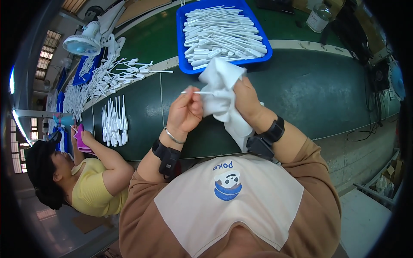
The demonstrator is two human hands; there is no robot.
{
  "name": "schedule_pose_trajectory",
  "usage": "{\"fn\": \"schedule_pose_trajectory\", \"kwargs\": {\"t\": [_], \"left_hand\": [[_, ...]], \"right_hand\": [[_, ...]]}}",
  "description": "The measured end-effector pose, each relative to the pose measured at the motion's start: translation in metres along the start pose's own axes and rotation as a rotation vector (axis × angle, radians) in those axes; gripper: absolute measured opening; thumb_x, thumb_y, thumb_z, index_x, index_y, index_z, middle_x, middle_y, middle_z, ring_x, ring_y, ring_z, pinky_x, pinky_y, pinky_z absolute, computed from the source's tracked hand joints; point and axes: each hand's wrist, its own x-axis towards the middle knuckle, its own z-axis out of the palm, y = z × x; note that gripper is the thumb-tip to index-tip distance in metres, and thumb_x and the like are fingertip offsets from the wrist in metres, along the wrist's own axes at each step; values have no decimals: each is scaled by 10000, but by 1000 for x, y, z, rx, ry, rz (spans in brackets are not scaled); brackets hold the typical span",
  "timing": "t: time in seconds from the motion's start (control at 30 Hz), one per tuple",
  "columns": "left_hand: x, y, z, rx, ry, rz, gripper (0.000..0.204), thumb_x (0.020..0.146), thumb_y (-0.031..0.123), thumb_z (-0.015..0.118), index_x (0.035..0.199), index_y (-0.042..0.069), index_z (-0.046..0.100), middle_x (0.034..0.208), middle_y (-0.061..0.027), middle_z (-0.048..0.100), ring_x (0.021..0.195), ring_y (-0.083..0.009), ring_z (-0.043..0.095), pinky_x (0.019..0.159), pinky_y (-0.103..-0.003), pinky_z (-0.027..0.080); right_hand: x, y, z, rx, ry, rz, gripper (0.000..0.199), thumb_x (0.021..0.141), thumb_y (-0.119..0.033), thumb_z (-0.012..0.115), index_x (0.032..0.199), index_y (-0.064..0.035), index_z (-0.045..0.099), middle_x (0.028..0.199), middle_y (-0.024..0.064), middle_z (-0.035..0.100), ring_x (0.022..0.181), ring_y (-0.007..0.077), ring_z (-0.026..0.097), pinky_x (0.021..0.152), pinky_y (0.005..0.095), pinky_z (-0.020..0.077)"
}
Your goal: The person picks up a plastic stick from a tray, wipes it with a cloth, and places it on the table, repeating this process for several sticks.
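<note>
My left hand [186,111] is closed, pinching the thin end of a white plastic stick [205,93] between thumb and fingers. The stick lies roughly level, and its other end runs into a crumpled white cloth [221,81]. That cloth is bunched in my right hand [250,99], with a loose tail hanging toward my body. Folds hide the stick's far end and some of my right fingers. Just beyond the cloth, a blue tray [182,60] holds a heap of similar white sticks [223,32], each thin with a thicker end.
Left of my hands, several white sticks [115,124] lie in a row on the green table [309,90]. A larger loose pile [97,84] spreads behind them. At the left, a co-worker in yellow [97,185] holds a purple cloth [81,139]. A bottle [319,18] stands far right.
</note>
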Motion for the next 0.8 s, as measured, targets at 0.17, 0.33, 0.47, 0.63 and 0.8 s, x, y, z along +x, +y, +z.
{"fn": "schedule_pose_trajectory", "kwargs": {"t": [0.17,0.33,0.47,0.63,0.8], "left_hand": [[11,1,27,227,-265,-28,169,885,172,410,865,37,509,688,-36,541,507,-111,494,431,-199,398],[58,43,89,422,-195,323,133,861,130,451,901,17,508,732,-72,568,546,-119,519,439,-207,416],[121,54,107,563,-8,156,145,841,94,481,948,0,508,774,-108,584,601,-134,547,470,-208,437],[146,48,106,691,139,43,203,830,122,502,995,3,506,770,-130,581,632,-125,569,484,-204,457],[124,49,112,1784,28,604,354,769,198,583,1099,109,492,914,-89,572,823,-190,561,705,-323,465]], "right_hand": [[3,13,-4,127,-43,12,308,823,-208,489,1052,-4,510,941,63,556,848,120,532,701,241,435],[18,27,-19,150,140,299,352,803,-253,515,1053,-6,513,938,65,555,816,128,531,695,243,430],[9,13,7,68,94,308,359,797,-268,513,1046,-9,515,924,59,555,796,127,527,691,250,425],[13,15,0,107,93,261,351,799,-257,501,1045,-8,512,919,55,552,802,127,523,695,253,419],[10,13,-2,198,122,222,317,797,-235,493,1012,-3,516,893,52,549,779,121,519,673,244,417]]}}
